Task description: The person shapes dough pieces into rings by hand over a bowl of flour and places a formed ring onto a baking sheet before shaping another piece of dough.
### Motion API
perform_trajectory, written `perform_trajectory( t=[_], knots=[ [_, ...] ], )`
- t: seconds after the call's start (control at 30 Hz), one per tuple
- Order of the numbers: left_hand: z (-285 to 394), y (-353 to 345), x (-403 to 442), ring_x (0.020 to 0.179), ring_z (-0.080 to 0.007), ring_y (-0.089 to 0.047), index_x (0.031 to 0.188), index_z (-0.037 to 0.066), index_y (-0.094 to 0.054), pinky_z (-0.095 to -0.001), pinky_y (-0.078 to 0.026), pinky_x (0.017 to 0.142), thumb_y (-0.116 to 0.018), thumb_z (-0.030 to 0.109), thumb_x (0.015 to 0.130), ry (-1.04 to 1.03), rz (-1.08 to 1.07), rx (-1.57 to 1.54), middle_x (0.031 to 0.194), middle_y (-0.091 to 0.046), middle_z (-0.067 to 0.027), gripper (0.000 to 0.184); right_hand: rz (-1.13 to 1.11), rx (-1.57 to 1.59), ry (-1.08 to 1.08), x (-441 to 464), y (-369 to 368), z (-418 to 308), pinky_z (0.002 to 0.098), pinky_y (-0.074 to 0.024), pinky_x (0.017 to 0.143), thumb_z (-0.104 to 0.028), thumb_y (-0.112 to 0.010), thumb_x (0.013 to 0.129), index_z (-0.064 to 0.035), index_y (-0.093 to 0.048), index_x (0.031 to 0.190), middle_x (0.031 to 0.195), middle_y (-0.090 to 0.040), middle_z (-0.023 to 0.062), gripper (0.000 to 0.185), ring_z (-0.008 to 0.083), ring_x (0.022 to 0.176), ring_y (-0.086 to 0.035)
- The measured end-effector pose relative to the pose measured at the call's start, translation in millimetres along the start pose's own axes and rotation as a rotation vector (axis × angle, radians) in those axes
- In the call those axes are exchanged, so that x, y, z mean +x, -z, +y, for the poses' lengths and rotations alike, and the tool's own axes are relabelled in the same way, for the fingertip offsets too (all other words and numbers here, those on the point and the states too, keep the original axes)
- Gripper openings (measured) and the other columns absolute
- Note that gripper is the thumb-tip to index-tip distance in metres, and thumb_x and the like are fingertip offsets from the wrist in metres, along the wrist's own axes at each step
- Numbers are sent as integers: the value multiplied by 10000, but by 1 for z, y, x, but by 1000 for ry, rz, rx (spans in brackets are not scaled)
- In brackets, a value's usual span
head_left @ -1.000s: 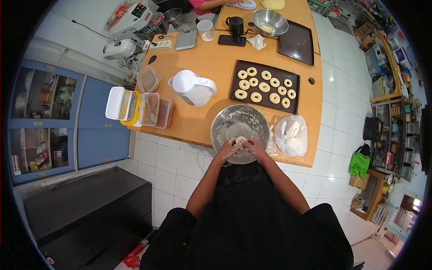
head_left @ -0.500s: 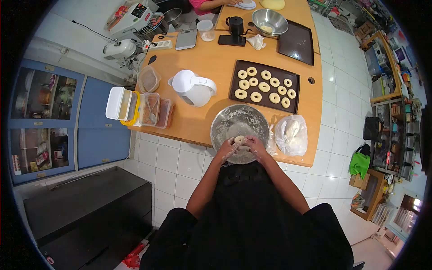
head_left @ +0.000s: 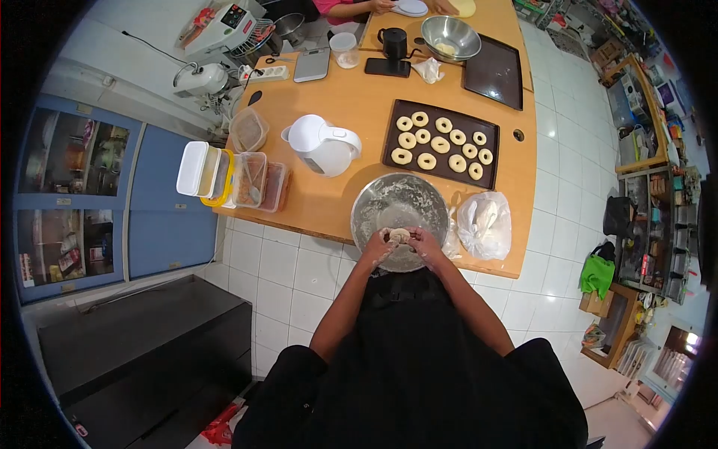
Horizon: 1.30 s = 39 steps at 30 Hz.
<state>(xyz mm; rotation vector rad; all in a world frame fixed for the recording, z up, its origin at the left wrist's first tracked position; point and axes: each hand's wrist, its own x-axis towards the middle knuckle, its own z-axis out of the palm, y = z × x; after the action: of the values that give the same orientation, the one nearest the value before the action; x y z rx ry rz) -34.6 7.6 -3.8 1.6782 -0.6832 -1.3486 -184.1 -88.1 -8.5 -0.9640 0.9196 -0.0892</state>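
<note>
A small pale dough ring [head_left: 400,236] is held between both hands over a wide metal bowl [head_left: 407,198] whose inside is smeared with flour and dough. My left hand [head_left: 379,246] pinches the ring from its left side, and my right hand [head_left: 425,245] grips it from the right. Flour dusts the fingers of both. Just beyond the bowl, a dark baking tray [head_left: 490,131] carries several shaped dough rings. A clear plastic bag [head_left: 485,226] with dough inside lies to the right of the bowl.
Left of the bowl stand a white electric kettle [head_left: 321,146] and several plastic containers [head_left: 249,179]. Farther back are a kitchen scale [head_left: 312,65], a phone [head_left: 387,68], a black gooseneck kettle [head_left: 393,43], a steel bowl [head_left: 451,37] and another tray [head_left: 493,72]. Another person's pink sleeve [head_left: 340,7] shows at the far end.
Both hands have shifted slightly around the dough ring, which now looks more tilted. At the far end, the other person's hand has come over the pale dough.
</note>
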Motion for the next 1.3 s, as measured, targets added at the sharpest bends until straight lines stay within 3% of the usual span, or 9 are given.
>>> perform_trajectory(
  t=[0.13, 0.23, 0.33, 0.53, 0.63, 0.8, 1.0, 1.1, 1.3],
  knots=[
    [-12, -1, 6, 760, -126, -600, 1018, -17, -567, -259, -481, 653, -610, 124, 827, -14, 51, 53, 899, -629, -79, 241, 24, -32, 31, -7, -6, -6, 240, -421, 733, -140, -589, 870, -55, -528, 1176, 1044, -620, 22, 323, 113, 918, -565],
    [-20, -3, 10, 762, -133, -610, 1007, -19, -561, -264, -489, 662, -607, 86, 815, -46, 113, 60, 893, -631, -80, 223, -64, 29, 229, 2, -4, 2, 224, -421, 714, -147, -615, 853, -56, -541, 1144, 1033, -621, 20, 315, 110, 905, -571],
    [-25, -5, 11, 764, -138, -615, 1011, -20, -555, -266, -494, 667, -604, 66, 808, -72, 157, 49, 888, -631, -82, 226, -38, -15, 211, 4, -1, 6, 287, -445, 811, -176, -652, 839, -51, -564, 1102, 1047, -624, 42, 304, 146, 964, -574],
    [-23, -8, 8, 758, -141, -616, 1016, -10, -554, -258, -503, 632, -612, 63, 806, -137, 146, -7, 896, -631, -84, 230, 64, 56, 12, -9, -6, -16, 256, -459, 777, -133, -606, 860, -19, -580, 1139, 989, -643, 36, 303, 117, 887, -589],
    [-11, -9, 4, 751, -143, -620, 1029, -16, -556, -264, -516, 608, -624, 74, 806, -146, 168, 40, 894, -635, -90, 250, 35, -217, 262, -3, -4, -3, 255, -460, 756, -171, -626, 856, -26, -620, 1113, 961, -659, 39, 295, 115, 855, -594],
    [2, -10, 0, 711, -148, -635, 1009, -28, -595, -269, -521, 576, -645, 73, 790, 116, 161, -157, 849, -660, -108, 246, 113, -255, 264, 6, -1, 13, 260, -466, 758, -180, -641, 849, 6, -634, 1071, 947, -666, 66, 291, 117, 846, -602],
    [7, -9, -4, 699, -119, -630, 979, -6, -632, -269, -533, 564, -619, 81, 825, -80, 186, 213, 842, -666, -72, 177, 110, -227, 256, 5, -5, 11, 267, -487, 744, -161, -640, 851, 26, -625, 1048, 925, -667, 86, 272, 130, 827, -624],
    [9, -11, -3, 741, -125, -633, 936, 0, -648, -269, -500, 664, -612, 27, 784, -68, 113, 106, 800, -671, -52, 158, 150, -280, 262, 6, -4, 10, 265, -499, 732, -156, -643, 851, 28, -624, 1041, 899, -671, 87, 265, 136, 808, -636],
    [6, -13, -3, 716, -97, -601, 968, -4, -635, -240, -481, 588, -599, 87, 834, -55, 83, -22, 816, -651, -39, 166, 167, -312, 330, 7, -2, 16, 262, -503, 724, -146, -650, 848, 16, -638, 1030, 878, -674, 87, 244, 128, 788, -637]
  ],
)
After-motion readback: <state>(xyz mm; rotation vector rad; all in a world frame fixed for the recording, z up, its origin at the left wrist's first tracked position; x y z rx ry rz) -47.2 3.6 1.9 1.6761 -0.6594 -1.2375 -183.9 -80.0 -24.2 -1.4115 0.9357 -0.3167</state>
